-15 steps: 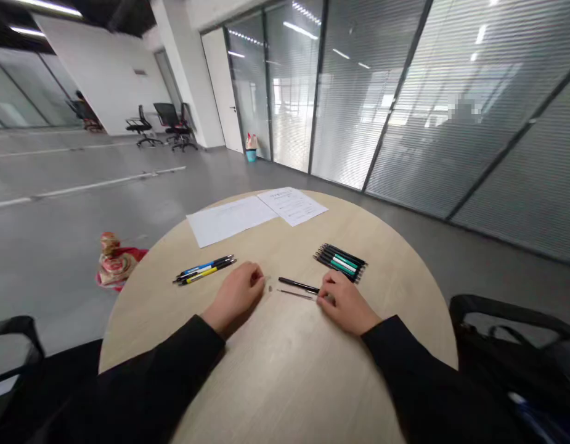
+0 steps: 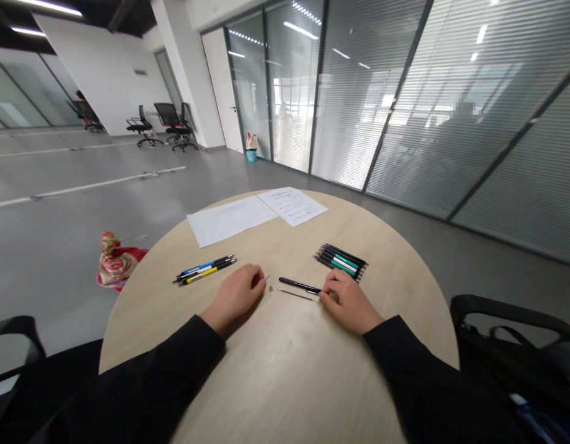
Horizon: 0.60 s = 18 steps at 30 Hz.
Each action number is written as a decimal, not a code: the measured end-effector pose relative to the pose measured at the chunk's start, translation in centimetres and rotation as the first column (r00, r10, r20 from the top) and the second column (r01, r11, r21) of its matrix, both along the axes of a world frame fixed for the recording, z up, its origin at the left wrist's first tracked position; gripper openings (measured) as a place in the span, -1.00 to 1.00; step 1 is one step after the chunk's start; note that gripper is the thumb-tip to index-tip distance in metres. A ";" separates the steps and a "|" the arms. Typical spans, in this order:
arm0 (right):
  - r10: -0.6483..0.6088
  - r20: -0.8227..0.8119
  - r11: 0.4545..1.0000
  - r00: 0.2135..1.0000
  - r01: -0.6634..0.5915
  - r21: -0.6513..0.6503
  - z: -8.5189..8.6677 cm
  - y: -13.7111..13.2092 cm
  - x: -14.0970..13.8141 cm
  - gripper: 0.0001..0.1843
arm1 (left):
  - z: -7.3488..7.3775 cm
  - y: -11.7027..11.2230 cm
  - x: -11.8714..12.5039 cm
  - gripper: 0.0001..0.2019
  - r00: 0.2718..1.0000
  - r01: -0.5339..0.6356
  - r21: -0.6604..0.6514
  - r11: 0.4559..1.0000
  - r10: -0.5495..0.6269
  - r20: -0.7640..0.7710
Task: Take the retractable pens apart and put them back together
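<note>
A grey-floored office with a blind-covered glass wall (image 2: 340, 111) surrounds the pale round table (image 2: 285, 376) I am working at through the head camera. Compared with half a second ago, very little is different: my right hand (image 2: 349, 302) sits a touch further right, and my left hand (image 2: 241, 288) has barely shifted. The right fingers are drawn narrow on the right end of a black pen (image 2: 294, 284), which lies in the middle of the table, pointing left. Just below it lies a thin rod (image 2: 296, 295), apart from the pen along most of its length, its pale tip close by my right thumb. My left fingers are curled narrow beside a tiny grey bit (image 2: 270, 288); a sliver seems to show at their tips, but I cannot tell whether they grip it. To me, this means the pen's pieces remain separate. The pens on the left (image 2: 206, 272), the row of pens on the right (image 2: 344, 261) and the two paper sheets (image 2: 232, 219) at the far edge look unmoved.
</note>
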State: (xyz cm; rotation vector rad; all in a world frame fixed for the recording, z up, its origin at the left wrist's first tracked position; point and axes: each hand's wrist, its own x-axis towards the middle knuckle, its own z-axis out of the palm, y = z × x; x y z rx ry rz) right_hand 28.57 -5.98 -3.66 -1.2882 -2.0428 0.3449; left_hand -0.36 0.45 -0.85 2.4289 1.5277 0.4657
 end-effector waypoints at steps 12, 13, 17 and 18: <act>-0.077 -0.034 0.997 0.996 0.077 0.001 -0.1 0.2 0.4 -0.84 | 0.1 0.2 -0.1 -0.83 0.999 -0.015 -0.017 1.000 0.016 0.040; -0.076 -0.033 0.997 0.997 0.076 -0.001 -0.1 0.2 0.4 -0.84 | 0.1 0.1 -0.1 -0.83 0.999 -0.014 -0.018 1.000 0.014 0.039; -0.079 -0.024 0.997 0.997 0.079 -0.017 -0.1 0.2 0.4 -0.82 | 0.3 -0.1 -0.1 -0.82 0.999 -0.006 -0.015 1.000 0.007 0.048; -0.083 -0.018 0.996 0.996 0.083 -0.025 -0.1 0.2 0.4 -0.82 | 0.4 -0.1 -0.1 -0.82 0.999 -0.005 -0.015 1.000 0.006 0.052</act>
